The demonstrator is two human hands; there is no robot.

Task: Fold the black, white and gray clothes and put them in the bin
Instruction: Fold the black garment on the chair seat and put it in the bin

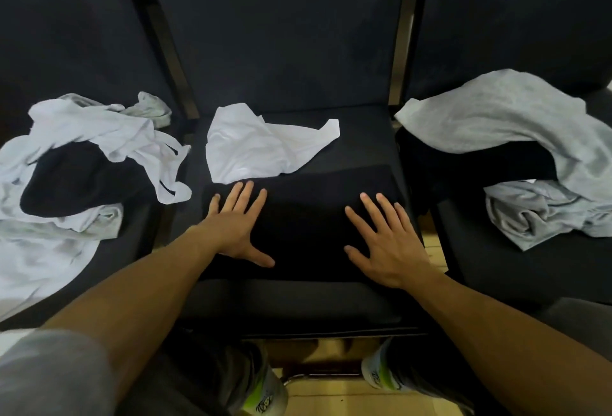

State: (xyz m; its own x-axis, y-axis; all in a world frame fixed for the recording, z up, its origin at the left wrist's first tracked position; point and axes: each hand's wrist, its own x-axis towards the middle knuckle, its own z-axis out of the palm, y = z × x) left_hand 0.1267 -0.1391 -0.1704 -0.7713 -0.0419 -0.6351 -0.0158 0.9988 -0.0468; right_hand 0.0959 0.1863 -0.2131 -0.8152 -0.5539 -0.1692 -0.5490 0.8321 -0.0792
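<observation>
A: What sort of place is this?

B: A waiting room, hall or office seating area, as far as I can tell. 3 matching dark padded chairs stand side by side in a row: the left chair [66, 35], the middle chair [281, 51] and the right chair [513, 11].

A: Not a home?

B: Identical upholstered seats with thin metal frame bars [165, 41] between the backs look more like public seating than a sofa. Below the seats there is a yellowish wooden floor [331, 395].

A: Anything else?

B: Loose clothes [261, 147] lie on the seats, which serve as the work surface.
</observation>
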